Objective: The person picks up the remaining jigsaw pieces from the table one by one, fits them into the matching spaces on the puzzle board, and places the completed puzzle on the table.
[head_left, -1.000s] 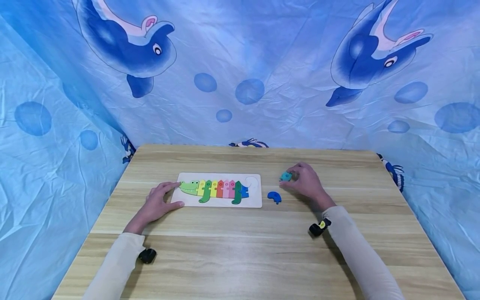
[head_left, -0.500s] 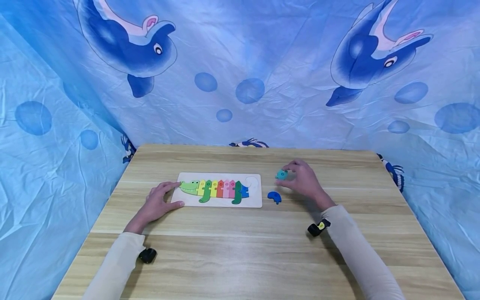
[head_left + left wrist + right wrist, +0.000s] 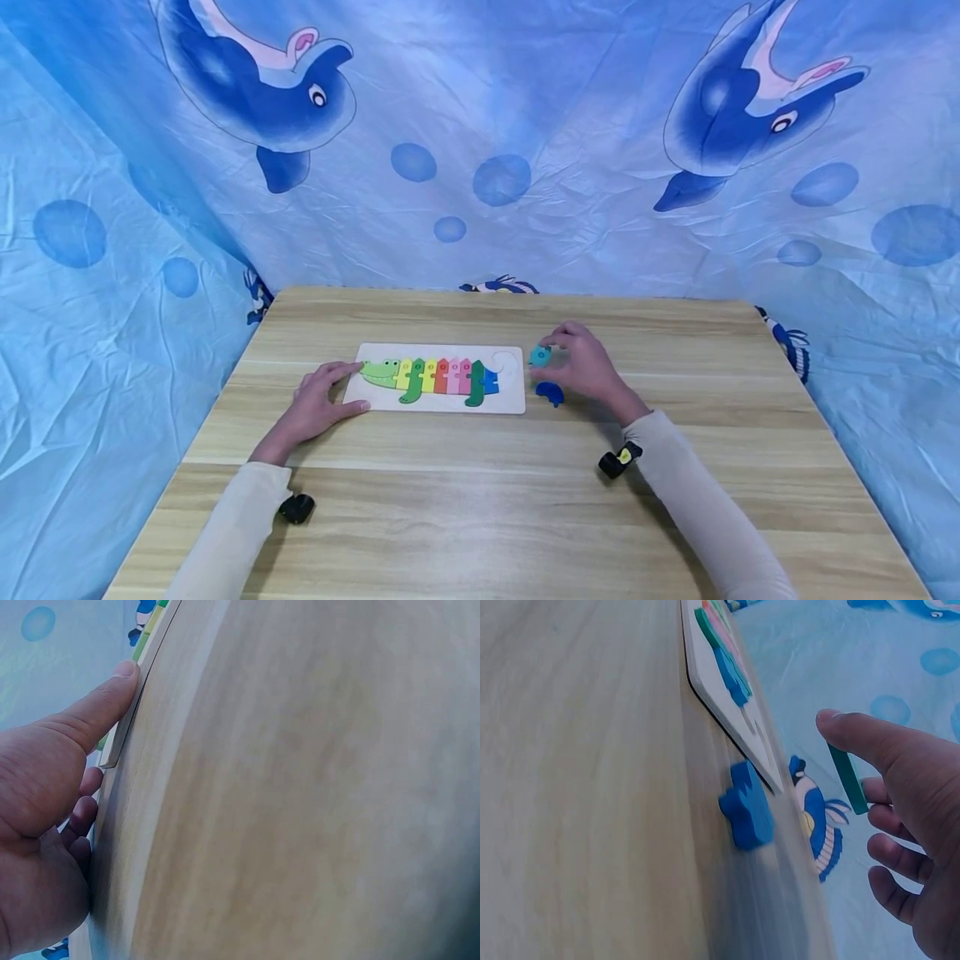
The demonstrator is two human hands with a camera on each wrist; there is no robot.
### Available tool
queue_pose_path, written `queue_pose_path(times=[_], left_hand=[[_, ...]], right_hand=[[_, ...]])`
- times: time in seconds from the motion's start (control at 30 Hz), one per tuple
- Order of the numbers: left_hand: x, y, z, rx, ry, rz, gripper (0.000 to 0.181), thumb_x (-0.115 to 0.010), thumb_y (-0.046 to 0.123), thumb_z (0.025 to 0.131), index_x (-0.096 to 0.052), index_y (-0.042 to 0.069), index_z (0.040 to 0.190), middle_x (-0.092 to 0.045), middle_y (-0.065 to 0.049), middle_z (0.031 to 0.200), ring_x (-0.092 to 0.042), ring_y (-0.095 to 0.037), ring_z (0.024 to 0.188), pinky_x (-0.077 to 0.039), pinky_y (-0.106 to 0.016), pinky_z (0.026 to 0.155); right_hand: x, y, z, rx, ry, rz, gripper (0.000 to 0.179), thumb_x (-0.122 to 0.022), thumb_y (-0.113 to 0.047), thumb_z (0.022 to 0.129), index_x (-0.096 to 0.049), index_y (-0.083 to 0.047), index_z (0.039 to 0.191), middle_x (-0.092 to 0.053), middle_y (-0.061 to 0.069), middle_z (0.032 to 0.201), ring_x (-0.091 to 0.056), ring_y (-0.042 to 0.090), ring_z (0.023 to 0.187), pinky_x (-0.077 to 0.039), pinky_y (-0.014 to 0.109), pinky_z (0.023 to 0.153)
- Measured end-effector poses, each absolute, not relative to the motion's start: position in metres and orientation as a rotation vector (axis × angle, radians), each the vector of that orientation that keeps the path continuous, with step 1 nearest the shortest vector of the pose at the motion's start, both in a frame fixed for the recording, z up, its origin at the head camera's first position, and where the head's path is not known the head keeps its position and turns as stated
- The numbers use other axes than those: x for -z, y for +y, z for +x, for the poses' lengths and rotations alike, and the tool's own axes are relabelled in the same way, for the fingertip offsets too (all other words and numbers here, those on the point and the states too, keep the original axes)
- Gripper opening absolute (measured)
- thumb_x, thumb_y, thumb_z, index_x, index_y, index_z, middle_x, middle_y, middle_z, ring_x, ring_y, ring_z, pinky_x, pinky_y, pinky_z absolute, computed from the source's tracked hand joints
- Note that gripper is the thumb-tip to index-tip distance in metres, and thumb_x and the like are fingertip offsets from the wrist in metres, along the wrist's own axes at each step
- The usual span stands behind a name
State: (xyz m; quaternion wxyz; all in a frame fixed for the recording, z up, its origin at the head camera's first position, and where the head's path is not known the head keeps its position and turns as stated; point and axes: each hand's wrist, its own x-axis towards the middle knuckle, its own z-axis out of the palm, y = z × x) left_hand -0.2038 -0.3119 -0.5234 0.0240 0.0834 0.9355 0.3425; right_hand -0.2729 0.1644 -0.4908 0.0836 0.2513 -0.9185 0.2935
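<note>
A pale wooden puzzle board lies flat on the table, carrying a crocodile made of coloured pieces, from a green head to a blue piece beside a bare curled tail outline. My left hand rests at the board's left end, thumb and forefinger spread and touching it. My right hand pinches a teal puzzle piece, raised just right of the board. The right wrist view shows that piece's green edge between thumb and fingers. Below it, a loose blue puzzle piece lies on the table.
The wood-grain table extends toward me. Behind it and at both sides hangs a blue curtain printed with dolphins. Each wrist wears a small black camera, such as the right camera.
My right hand has lifted the teal piece and carried it left toward the board, passing above the loose blue piece. My left hand has stayed on the board.
</note>
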Motion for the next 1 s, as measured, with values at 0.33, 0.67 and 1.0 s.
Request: queue_pose_path(times=[0.33, 0.67, 1.0], left_hand=[[0.525, -0.313, -0.205, -1.053, 2.901, 0.256, 0.080, -0.082, 0.042, 0.087, -0.048, 0.010, 0.152, -0.038, -0.026, 0.154, -0.033, -0.050, 0.133, -0.023, -0.067, 0.100], [0.524, -0.313, -0.204, -1.043, 2.896, 0.241, 0.081, -0.081, 0.044, 0.087, -0.048, 0.010, 0.152, -0.038, -0.026, 0.154, -0.034, -0.049, 0.132, -0.024, -0.065, 0.099], [0.523, -0.312, -0.205, -1.036, 2.890, 0.233, 0.081, -0.081, 0.045, 0.087, -0.048, 0.011, 0.153, -0.036, -0.026, 0.155, -0.032, -0.051, 0.134, -0.023, -0.067, 0.101]], right_hand=[[0.493, 0.144, -0.270, -0.852, -2.771, 0.781, 0.052, -0.090, -0.047, 0.075, -0.079, -0.011, 0.110, -0.062, 0.001, 0.101, -0.057, 0.019, 0.090, -0.049, 0.036, 0.078], [0.499, 0.129, -0.267, -0.849, -2.803, 0.778, 0.052, -0.090, -0.048, 0.074, -0.080, -0.011, 0.109, -0.061, 0.000, 0.101, -0.054, 0.015, 0.089, -0.049, 0.035, 0.078], [0.507, 0.120, -0.267, -0.861, -2.813, 0.786, 0.054, -0.092, -0.050, 0.071, -0.080, -0.012, 0.108, -0.061, -0.003, 0.099, -0.053, 0.013, 0.087, -0.048, 0.032, 0.076]])
